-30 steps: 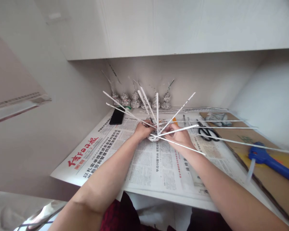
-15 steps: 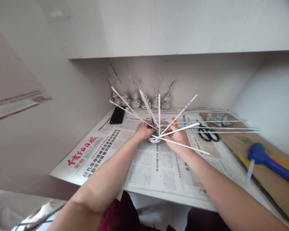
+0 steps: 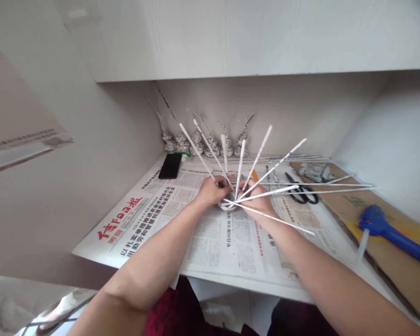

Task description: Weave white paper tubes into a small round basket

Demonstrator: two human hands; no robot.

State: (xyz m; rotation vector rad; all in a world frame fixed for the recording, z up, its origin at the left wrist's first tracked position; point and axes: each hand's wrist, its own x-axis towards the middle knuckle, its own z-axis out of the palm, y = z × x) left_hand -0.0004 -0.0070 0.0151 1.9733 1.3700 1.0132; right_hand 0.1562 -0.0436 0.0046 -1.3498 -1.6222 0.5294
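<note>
Between my hands is a small woven piece of rolled paper point(image 3: 227, 204), held just above the newspaper-covered table. Several long white paper sticks point(image 3: 241, 163) fan out from it, upward and to the right. My left hand point(image 3: 213, 190) is closed on its left side, with thumb and fingers pinching at the base of the sticks. My right hand point(image 3: 257, 196) grips the right side, fingers curled behind the sticks and partly hidden by them. How the strips cross inside the woven part is too small to make out.
Several gourd-shaped woven paper pieces point(image 3: 212, 145) stand along the back wall. A black phone point(image 3: 170, 166) lies at the left. On the right are black scissors point(image 3: 301, 189), loose paper sticks point(image 3: 336, 191), and a blue glue gun point(image 3: 388, 231) on cardboard point(image 3: 399, 275). An overhead cabinet point(image 3: 248, 42) hangs above.
The woven piece has turned in my hands, so its sticks now spread in different directions, mostly swung to the right. Both hands stay close around it; the view has shifted slightly.
</note>
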